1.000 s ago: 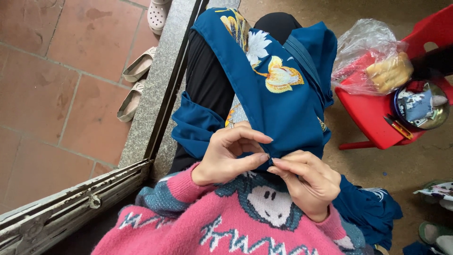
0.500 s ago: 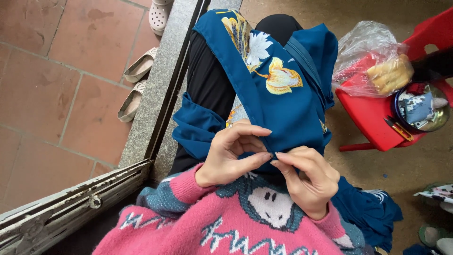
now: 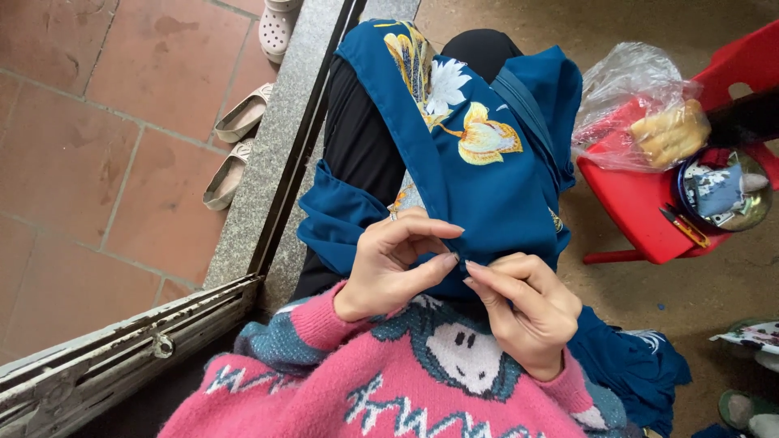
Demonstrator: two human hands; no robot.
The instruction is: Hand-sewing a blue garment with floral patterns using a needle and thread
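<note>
Nearest the camera, above the pink sweater (image 3: 389, 389), the left hand (image 3: 389, 272) and right hand (image 3: 523, 312) stay pinched shut on the near edge of the blue embroidered cloth (image 3: 479, 178), fingertips almost touching; since a moment ago they have barely shifted, so the fine work continues. Farther right stands a red stool (image 3: 641, 211) carrying a plastic bag (image 3: 641, 105); far left lie beige shoes (image 3: 235, 146).

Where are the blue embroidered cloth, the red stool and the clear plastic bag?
blue embroidered cloth (image 3: 487, 203): head view, plain blue panel below the flowers.
red stool (image 3: 629, 207): head view, bare seat.
clear plastic bag (image 3: 629, 81): head view, crumpled top.
</note>
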